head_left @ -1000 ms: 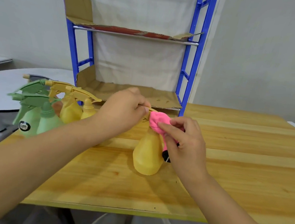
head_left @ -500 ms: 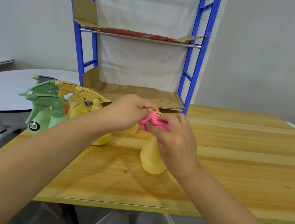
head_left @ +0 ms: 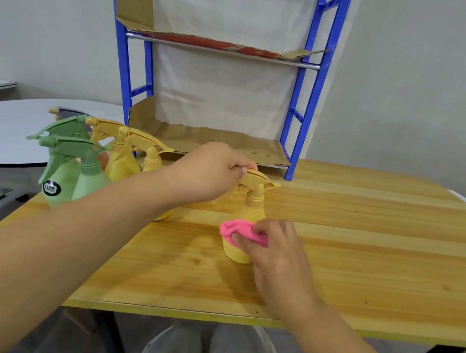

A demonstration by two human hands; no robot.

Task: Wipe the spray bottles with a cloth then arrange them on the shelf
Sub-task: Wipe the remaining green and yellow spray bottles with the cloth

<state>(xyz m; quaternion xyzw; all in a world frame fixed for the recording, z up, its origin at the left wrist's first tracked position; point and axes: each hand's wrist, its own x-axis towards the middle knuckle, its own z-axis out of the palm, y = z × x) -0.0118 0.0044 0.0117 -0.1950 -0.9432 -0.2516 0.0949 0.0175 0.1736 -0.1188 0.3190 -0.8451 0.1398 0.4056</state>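
Three yellow bottles (head_left: 245,224), two green (head_left: 76,178)

Upright yellow bottle (head_left: 246,215); pink cloth (head_left: 241,232) touching.

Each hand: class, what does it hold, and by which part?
Left hand grips the yellow spray bottle by its trigger head. Right hand holds the bunched pink cloth.

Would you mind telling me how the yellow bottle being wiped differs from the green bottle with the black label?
The yellow bottle is held at its trigger head by the left hand, while the right hand presses a pink cloth on it; the green bottle stands untouched. Only the green one shows a label. Both stand upright on the wooden table.
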